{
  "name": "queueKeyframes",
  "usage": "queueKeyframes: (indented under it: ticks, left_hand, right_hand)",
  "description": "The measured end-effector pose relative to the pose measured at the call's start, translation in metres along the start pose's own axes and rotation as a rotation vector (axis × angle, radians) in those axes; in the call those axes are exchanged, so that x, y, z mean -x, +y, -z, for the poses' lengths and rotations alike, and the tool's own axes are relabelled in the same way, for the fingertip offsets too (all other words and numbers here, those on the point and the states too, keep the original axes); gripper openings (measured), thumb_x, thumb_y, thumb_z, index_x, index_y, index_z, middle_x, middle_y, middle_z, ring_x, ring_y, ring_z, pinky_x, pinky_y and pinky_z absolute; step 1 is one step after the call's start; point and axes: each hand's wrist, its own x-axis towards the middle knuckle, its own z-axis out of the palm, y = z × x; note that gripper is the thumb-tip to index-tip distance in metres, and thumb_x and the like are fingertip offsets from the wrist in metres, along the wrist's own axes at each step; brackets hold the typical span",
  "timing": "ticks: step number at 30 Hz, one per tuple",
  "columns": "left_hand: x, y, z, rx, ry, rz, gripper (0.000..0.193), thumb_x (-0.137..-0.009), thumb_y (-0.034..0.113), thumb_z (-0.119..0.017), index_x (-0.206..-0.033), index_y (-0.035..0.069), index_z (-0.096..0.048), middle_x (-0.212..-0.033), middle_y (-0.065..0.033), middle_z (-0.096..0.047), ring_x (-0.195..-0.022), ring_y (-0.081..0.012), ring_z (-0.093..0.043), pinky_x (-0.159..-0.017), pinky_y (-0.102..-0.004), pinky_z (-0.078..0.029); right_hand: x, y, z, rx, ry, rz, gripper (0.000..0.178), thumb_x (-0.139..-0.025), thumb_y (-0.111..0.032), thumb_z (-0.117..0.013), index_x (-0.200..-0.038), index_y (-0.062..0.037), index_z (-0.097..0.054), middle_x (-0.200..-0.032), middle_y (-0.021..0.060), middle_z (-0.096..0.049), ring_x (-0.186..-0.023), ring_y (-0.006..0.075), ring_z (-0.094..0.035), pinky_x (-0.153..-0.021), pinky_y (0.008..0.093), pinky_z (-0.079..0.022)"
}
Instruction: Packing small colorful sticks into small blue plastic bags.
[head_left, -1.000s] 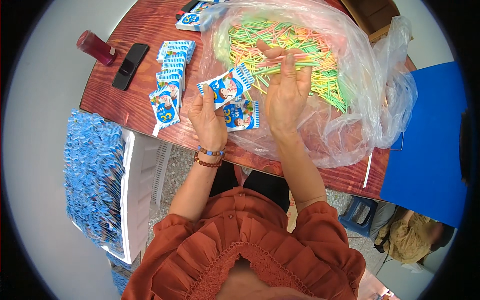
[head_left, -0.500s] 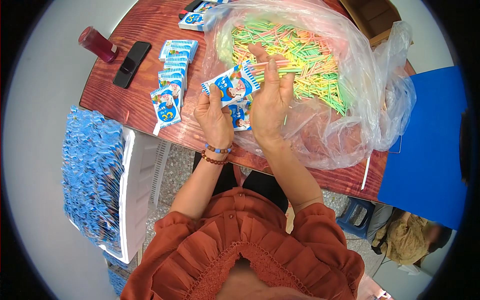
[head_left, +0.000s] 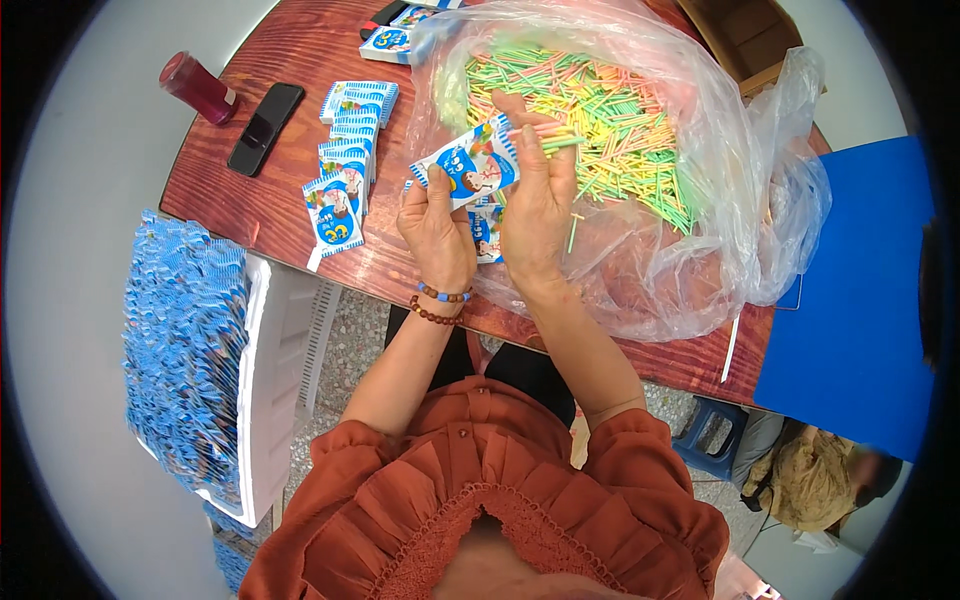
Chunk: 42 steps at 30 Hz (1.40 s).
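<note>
Everything is bright, with soft, even light on the fingers point(head_left: 438, 192). Pale, shiny streaks gleam on the clear bag point(head_left: 735, 170) to the right of the fingers. Far out from the fingers, the table point(head_left: 215, 195) looks bent, and the corners go black.

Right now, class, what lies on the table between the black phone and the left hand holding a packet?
The head view shows an overlapping row of blue-and-white packets lying between the black phone and the left hand.

Left hand point(head_left: 438, 240) pinching, right hand point(head_left: 532, 235) just beside it, also gripping, both thumbs point(head_left: 438, 188) uppermost, bare forearms point(head_left: 590, 345) angled inward.
</note>
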Motion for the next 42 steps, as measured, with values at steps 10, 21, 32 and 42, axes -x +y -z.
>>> queueKeyframes:
  ticks: [10, 21, 32, 42]
  left_hand:
    - [-0.011, -0.004, 0.003, 0.286, -0.094, 0.287, 0.027, -0.098, 0.023, -0.054, -0.115, 0.003, -0.056, -0.114, -0.0067, -0.062, -0.103, -0.0157, -0.059, -0.088, -0.0336, -0.049]
    - [-0.024, 0.016, 0.025, 0.548, -0.038, 0.413, 0.031, -0.095, 0.027, -0.059, -0.119, 0.009, -0.056, -0.114, -0.0044, -0.063, -0.105, -0.0175, -0.057, -0.093, -0.0357, -0.046]
    - [-0.027, 0.103, 0.124, -1.205, 0.168, -0.516, 0.031, -0.095, 0.019, -0.055, -0.122, 0.004, -0.056, -0.11, -0.0074, -0.064, -0.103, -0.019, -0.057, -0.091, -0.0344, -0.039]
    - [-0.052, 0.109, 0.134, -1.243, 0.037, -0.319, 0.037, -0.098, 0.024, -0.047, -0.127, 0.001, -0.051, -0.106, -0.0185, -0.066, -0.097, -0.03, -0.064, -0.086, -0.0391, -0.045]
  right_hand:
    - [-0.018, -0.016, 0.0, 0.281, -0.225, 0.073, 0.048, -0.102, -0.034, -0.04, -0.132, 0.0017, -0.05, -0.136, 0.0134, -0.051, -0.127, 0.0196, -0.044, -0.108, 0.0314, -0.031]
    - [-0.026, -0.021, 0.007, 0.142, -0.212, -0.035, 0.031, -0.095, -0.016, -0.057, -0.121, 0.001, -0.053, -0.066, -0.0047, -0.04, -0.064, 0.0052, -0.043, -0.066, 0.0254, -0.047]
    - [-0.028, 0.024, -0.014, 0.474, -0.766, -0.332, 0.022, -0.09, -0.016, -0.062, -0.103, 0.0009, -0.069, -0.088, 0.0062, -0.071, -0.082, 0.0095, -0.064, -0.076, 0.0254, -0.049]
    - [-0.002, 0.102, -0.057, 0.822, -1.037, -0.238, 0.032, -0.089, -0.026, -0.059, -0.1, 0.0035, -0.066, -0.087, 0.0177, -0.069, -0.082, 0.0265, -0.066, -0.076, 0.0378, -0.05]
